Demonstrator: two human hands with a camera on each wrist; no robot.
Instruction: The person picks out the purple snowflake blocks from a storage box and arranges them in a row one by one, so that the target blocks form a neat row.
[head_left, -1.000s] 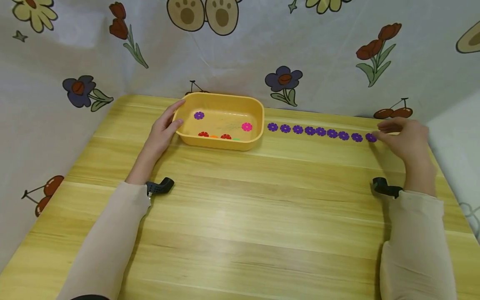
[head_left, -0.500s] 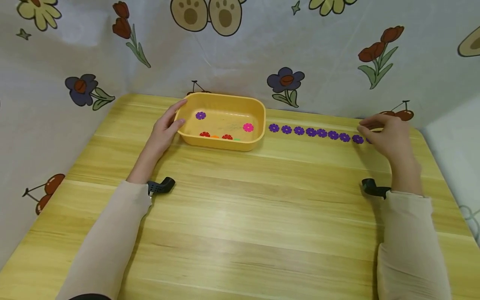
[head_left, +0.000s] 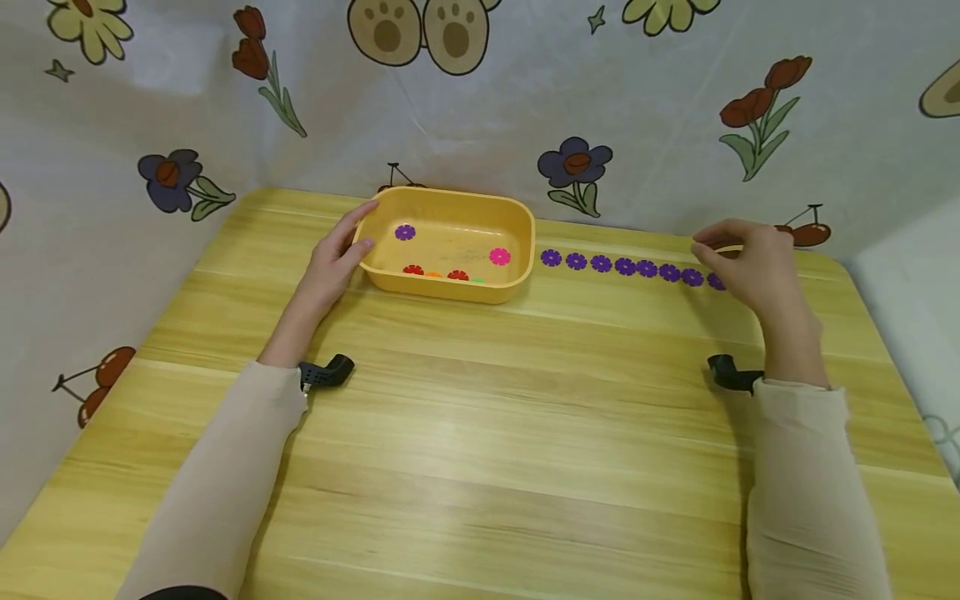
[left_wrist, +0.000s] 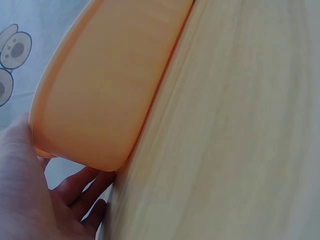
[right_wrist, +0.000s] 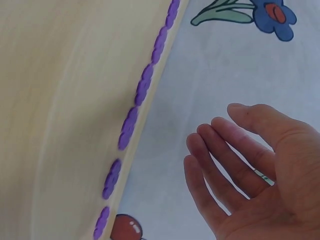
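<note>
My left hand (head_left: 326,262) grips the left end of a yellow plastic tub (head_left: 442,290), with the thumb at the rim. In the left wrist view, fingers (left_wrist: 82,192) curl against the outside of the tub's end wall. Inside the tub lie a purple flower-shaped disc (head_left: 405,232), a pink one (head_left: 500,257) and two red ones, partly hidden by the near wall. Right of the tub runs a row of purple flower-shaped discs (head_left: 602,264). My right hand (head_left: 757,267) hovers above the row's right end, hiding part of it. Its fingers are loosely bent and hold nothing.
The wooden table (head_left: 480,433) stretches from the tub toward me. Behind it hangs a white cloth (head_left: 652,108) printed with flowers and cherries. A black wrist camera (head_left: 327,372) sits at the left cuff, another (head_left: 731,373) at the right.
My right hand has come away from the disc at the row's right end and moved left above the row. My left hand has stayed on the tub.
</note>
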